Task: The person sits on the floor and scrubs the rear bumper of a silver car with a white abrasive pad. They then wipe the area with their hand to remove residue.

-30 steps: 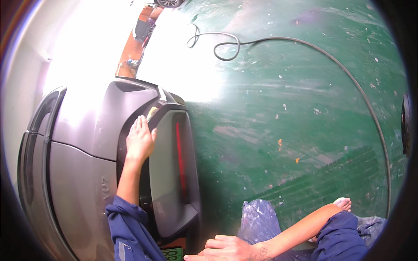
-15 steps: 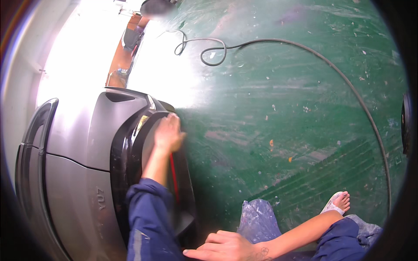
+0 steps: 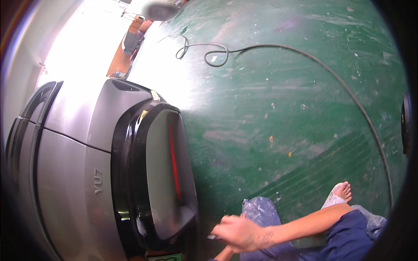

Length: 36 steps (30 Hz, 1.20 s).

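On my left stands the rear of a grey car [image 3: 65, 174]. Its bumper has glossy black trim [image 3: 124, 174] around a grey inset panel [image 3: 156, 161] with a red strip [image 3: 174, 163] in it. My right hand [image 3: 241, 232] is at the lower middle, fingers curled, apart from the bumper. A small pale bit shows at its fingertips, too blurred to name. Just below it, my left wrist [image 3: 225, 253] comes in from the lower edge. The fingers of my left hand are hidden behind the right hand.
A dark hose [image 3: 339, 78] loops and curves across the scuffed green floor [image 3: 261, 108]. My paint-marked trouser knee [image 3: 261, 211] and a foot in a white sandal [image 3: 337, 195] are at the lower right. A round dark object [image 3: 160, 11] sits at the far top; a black one [image 3: 406, 124] at the right edge.
My left hand has left the bumper panel and come back toward me, below my right hand. The right hand has moved slightly up and right, its fingers now curled in. The view has shifted a little.
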Motion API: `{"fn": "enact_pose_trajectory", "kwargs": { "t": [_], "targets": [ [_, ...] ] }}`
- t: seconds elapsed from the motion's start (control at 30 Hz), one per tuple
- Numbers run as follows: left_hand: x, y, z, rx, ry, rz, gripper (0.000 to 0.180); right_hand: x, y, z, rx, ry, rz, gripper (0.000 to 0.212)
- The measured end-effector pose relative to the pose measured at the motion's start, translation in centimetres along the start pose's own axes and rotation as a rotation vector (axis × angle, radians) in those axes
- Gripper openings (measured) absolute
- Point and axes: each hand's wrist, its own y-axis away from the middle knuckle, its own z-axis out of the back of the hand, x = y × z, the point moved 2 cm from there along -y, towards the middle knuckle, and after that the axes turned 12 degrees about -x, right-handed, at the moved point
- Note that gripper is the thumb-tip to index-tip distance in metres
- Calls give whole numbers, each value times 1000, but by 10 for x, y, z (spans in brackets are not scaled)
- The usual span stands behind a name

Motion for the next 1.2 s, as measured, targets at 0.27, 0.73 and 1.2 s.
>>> {"fn": "enact_pose_trajectory", "kwargs": {
  "t": [0.27,0.73,1.2],
  "targets": [
    [-80,113,37,218,518,344,74,-108,33,-1,-89,154,-157,23],
    [-228,-11,282,-685,-1722,-169,86,-446,-136,373,-221,1327,266,42],
    [-272,-277,326,-485,-1674,-165,88,-490,-112,409,-7,1166,9,56]
  ]
}}
